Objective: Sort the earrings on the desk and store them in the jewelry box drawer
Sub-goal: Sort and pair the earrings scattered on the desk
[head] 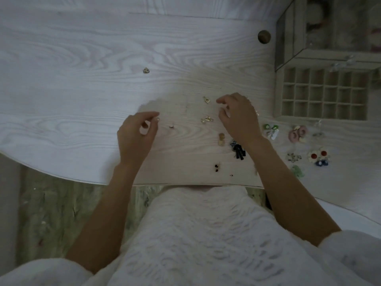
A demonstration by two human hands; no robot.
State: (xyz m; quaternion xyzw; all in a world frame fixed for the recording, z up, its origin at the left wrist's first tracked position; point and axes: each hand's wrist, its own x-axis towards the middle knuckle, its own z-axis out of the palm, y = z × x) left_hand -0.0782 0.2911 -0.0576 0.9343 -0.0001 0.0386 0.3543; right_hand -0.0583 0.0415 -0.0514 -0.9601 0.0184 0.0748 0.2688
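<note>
Several earrings lie scattered on the pale wood desk (82, 58). My left hand (136, 135) pinches a tiny pearl-like earring (157, 119) between thumb and forefinger. My right hand (239, 116) hovers with curled fingers just right of a gold earring (206, 99) and a gold pair (207, 119); whether it holds anything is unclear. A lone gold earring (146, 70) lies farther back. The jewelry box (327, 27) stands at the right, its gridded drawer (278, 96) pulled out, its compartments looking bare.
Near my right wrist lie a beige earring (221, 139) and a black tassel one (239, 150). Green (271, 130), pink (298, 133), red-centred flower (318, 155) and blue (321, 163) earrings sit right of it. A round knob (264, 36) stands beside the box.
</note>
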